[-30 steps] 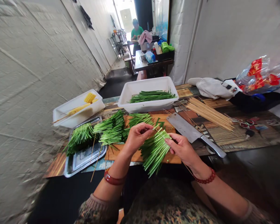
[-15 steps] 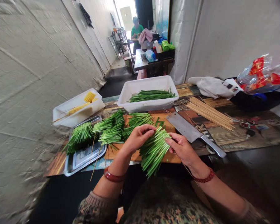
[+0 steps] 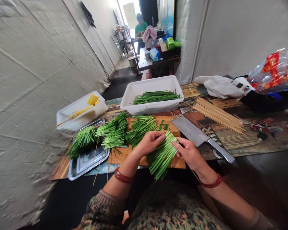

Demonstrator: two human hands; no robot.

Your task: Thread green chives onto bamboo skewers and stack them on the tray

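Observation:
A fanned row of cut garlic chives [image 3: 162, 156] hangs over the near edge of the cutting board [image 3: 180, 163], pale ends up. My left hand [image 3: 152, 142] pinches its upper left end, thumb against fingers. On the right, my right hand [image 3: 188, 151] grips the row's other end. A thin bamboo skewer [image 3: 194, 172] sticks out below my right hand; how far it runs through the stalks is hidden. Loose chives [image 3: 142, 126] lie on the board behind my left hand. Further left, skewered chive bunches [image 3: 115, 131] rest partly over a metal tray [image 3: 86, 164].
A cleaver [image 3: 192, 131] lies right of the board, its handle toward me. Bamboo skewers [image 3: 218, 115] and keys [image 3: 261, 135] lie beyond it. Behind stand a white tub [image 3: 151, 110] of chives and another tub [image 3: 84, 123] with corn. A person [image 3: 140, 28] sits far back.
Both hands and the held chives have shifted slightly right, my left hand the most. My left fingers have moved a little closer to my right hand. The grip continues.

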